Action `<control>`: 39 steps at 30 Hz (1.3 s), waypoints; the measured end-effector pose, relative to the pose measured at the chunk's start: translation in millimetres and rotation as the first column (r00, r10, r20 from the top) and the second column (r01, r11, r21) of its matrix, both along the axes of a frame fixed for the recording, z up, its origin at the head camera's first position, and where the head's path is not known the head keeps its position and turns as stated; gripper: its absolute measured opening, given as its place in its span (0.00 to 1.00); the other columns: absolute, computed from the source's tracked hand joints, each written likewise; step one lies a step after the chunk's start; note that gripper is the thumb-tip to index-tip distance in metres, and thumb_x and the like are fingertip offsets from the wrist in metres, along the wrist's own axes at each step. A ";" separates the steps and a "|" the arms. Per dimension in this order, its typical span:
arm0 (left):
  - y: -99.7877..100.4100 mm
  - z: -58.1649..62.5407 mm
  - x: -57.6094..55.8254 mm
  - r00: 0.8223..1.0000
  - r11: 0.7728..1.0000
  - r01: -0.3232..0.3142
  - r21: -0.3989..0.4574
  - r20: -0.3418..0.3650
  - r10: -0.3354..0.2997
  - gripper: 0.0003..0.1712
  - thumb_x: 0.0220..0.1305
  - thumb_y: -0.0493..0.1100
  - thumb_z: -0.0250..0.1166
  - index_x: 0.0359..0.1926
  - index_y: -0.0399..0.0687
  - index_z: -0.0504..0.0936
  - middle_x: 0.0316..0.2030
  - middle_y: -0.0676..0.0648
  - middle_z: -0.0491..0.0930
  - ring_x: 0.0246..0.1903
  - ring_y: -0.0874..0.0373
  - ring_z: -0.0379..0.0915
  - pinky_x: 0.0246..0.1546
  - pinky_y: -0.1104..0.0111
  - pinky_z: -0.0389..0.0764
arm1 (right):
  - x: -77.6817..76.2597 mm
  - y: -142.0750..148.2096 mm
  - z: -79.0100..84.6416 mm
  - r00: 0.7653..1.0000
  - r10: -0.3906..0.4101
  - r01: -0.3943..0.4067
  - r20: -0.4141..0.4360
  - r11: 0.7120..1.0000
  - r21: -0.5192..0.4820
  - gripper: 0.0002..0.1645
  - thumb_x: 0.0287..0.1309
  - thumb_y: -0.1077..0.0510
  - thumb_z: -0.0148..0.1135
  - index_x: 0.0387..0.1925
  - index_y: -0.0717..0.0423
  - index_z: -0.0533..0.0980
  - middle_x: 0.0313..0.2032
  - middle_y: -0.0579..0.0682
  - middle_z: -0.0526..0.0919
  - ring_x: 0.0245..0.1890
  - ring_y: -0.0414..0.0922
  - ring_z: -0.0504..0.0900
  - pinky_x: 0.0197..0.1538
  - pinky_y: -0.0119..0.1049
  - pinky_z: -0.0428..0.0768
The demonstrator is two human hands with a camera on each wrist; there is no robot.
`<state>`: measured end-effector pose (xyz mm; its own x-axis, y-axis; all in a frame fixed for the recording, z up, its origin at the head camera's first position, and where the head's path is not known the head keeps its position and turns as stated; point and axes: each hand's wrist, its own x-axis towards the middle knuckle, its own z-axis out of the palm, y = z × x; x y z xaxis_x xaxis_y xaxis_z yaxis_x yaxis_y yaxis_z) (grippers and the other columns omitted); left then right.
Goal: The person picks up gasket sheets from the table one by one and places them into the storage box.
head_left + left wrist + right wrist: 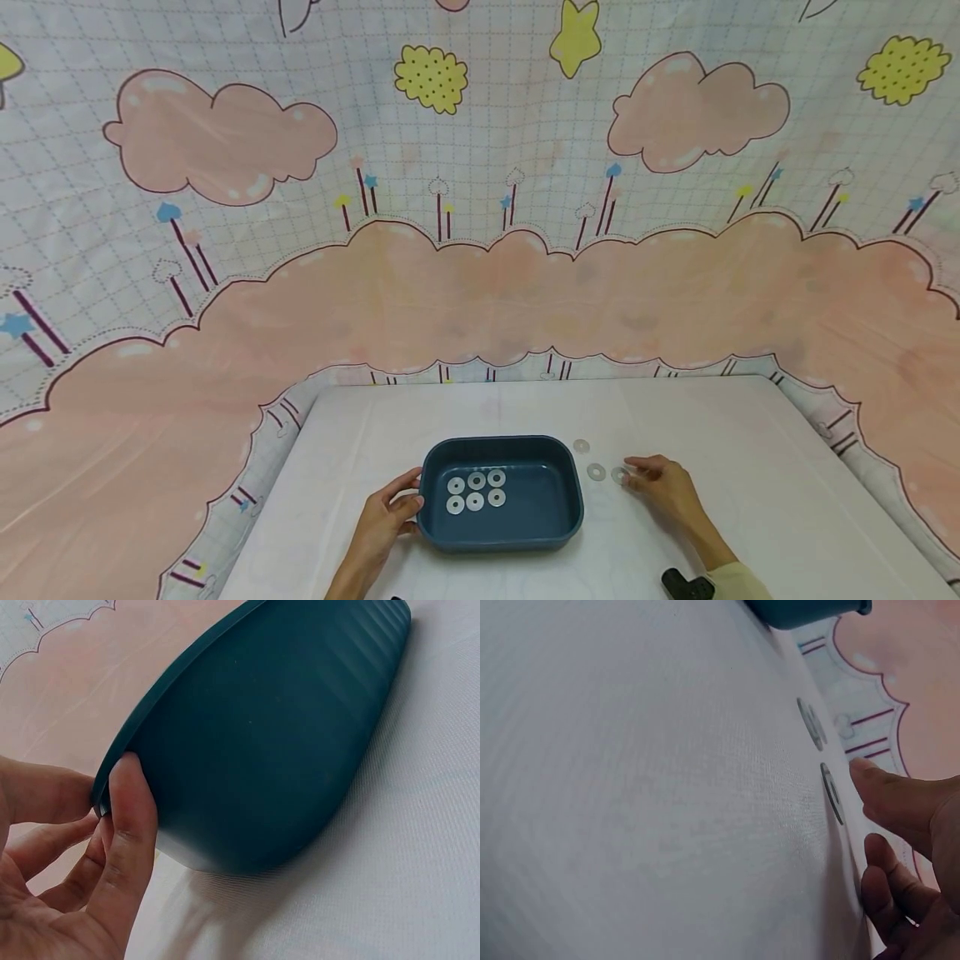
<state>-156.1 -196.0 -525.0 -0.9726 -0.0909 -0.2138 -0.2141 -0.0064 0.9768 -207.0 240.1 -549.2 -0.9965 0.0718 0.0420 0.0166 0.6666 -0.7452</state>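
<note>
A dark blue rectangular tray [525,533] stands on the white table, with several flat metal washers [475,502] lying in two rows in its left half. My left hand [378,521] pinches the tray's left rim; in the left wrist view its thumb and fingers close on the lip of the tray wall [255,735]. To the right of the tray lie three more washers, one farther back [581,447], one nearer [596,472] and one at my right fingertips [618,475]. My right hand [670,493] reaches that last washer [831,793] with thumb and fingers parted.
The white tabletop [750,467] extends around the tray on all sides. Behind it hangs a patterned cloth [525,292] with clouds and stars. A black device [686,585] sits at my right wrist.
</note>
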 end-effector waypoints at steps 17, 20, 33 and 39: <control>-0.9 -0.7 0.5 1.000 1.000 0.006 0.013 -0.009 -0.006 0.29 0.62 0.29 0.62 0.65 0.38 0.73 0.49 0.43 0.72 0.39 0.59 0.78 0.27 0.68 0.81 | -0.9 -3.6 -3.6 0.999 0.018 -0.021 0.031 0.992 0.124 0.22 0.48 0.54 0.74 0.47 0.54 0.85 0.41 0.53 0.83 0.40 0.47 0.78 0.39 0.38 0.72; -1.3 -0.9 1.1 1.000 1.000 0.015 0.009 -0.021 -0.014 0.29 0.62 0.29 0.62 0.65 0.36 0.72 0.49 0.43 0.72 0.38 0.60 0.78 0.27 0.68 0.81 | -1.2 -4.4 -3.1 1.000 0.025 -0.027 0.012 0.989 0.147 0.21 0.49 0.55 0.73 0.46 0.54 0.85 0.39 0.52 0.83 0.38 0.46 0.77 0.39 0.38 0.71; -0.5 0.9 2.2 1.000 1.000 0.010 0.006 -0.017 -0.010 0.29 0.62 0.30 0.62 0.65 0.36 0.72 0.49 0.42 0.72 0.37 0.60 0.78 0.27 0.68 0.81 | -0.8 -6.7 -3.7 0.999 0.017 -0.012 -0.035 0.991 0.135 0.15 0.49 0.58 0.73 0.41 0.54 0.83 0.34 0.50 0.80 0.32 0.42 0.70 0.37 0.37 0.63; -0.1 1.0 2.4 1.000 1.000 0.003 0.006 -0.007 -0.003 0.29 0.63 0.30 0.62 0.65 0.37 0.72 0.50 0.42 0.72 0.38 0.59 0.78 0.27 0.68 0.81 | 0.0 -5.0 -6.5 0.999 -0.012 0.014 -0.035 0.998 0.053 0.14 0.49 0.61 0.72 0.41 0.56 0.81 0.32 0.47 0.80 0.30 0.38 0.68 0.36 0.32 0.64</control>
